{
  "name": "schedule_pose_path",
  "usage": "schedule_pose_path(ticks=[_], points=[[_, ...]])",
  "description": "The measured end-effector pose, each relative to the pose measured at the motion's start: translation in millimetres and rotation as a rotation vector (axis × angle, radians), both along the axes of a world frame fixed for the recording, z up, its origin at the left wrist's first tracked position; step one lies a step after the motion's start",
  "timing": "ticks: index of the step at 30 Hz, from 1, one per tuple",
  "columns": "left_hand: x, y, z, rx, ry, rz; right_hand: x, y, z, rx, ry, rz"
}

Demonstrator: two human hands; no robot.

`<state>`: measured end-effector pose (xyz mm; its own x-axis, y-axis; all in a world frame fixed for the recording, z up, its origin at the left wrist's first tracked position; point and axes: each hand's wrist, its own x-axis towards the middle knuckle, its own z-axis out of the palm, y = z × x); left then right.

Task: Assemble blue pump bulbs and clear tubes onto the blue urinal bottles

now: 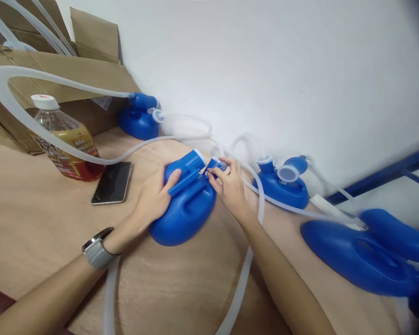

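A blue plastic urinal bottle rests tilted on the wooden table in front of me. My left hand, with a watch on its wrist, is closed around a blue tube-shaped mouthpiece with a pale rim. That mouthpiece lies against the top of the bottle. The fingers of my right hand pinch the bottle's short neck, at its pale cap. Exactly how the fingertips grip the cap is partly hidden. A translucent corrugated hose runs behind my right hand and down past my right forearm.
Another blue urinal bottle stands at the back left, with further ones to the right. A phone and a drink bottle are at left, before a cardboard box of hoses. A white wall rises behind.
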<state>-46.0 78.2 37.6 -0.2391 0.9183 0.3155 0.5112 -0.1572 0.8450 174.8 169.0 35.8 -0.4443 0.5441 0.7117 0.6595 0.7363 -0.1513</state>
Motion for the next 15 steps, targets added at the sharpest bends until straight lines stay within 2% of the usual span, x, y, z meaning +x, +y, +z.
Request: schedule_pose_path(ticks=[4,11,13,15], points=[[-1,0,0.3,0.005,0.005,-0.001,4,5,-6.4,-0.027,0.068,0.03],[1,-2,-2.0,-0.003,-0.002,-0.011,26,23,-20.9,-0.052,0.21,0.224],[1,-1,-2.3,-0.007,-0.002,-0.002,37,24,-22.8,-0.048,0.239,0.195],[-1,0,-1.4,0.002,0.009,0.018,52,22,-26.9,-0.13,0.225,0.124]])
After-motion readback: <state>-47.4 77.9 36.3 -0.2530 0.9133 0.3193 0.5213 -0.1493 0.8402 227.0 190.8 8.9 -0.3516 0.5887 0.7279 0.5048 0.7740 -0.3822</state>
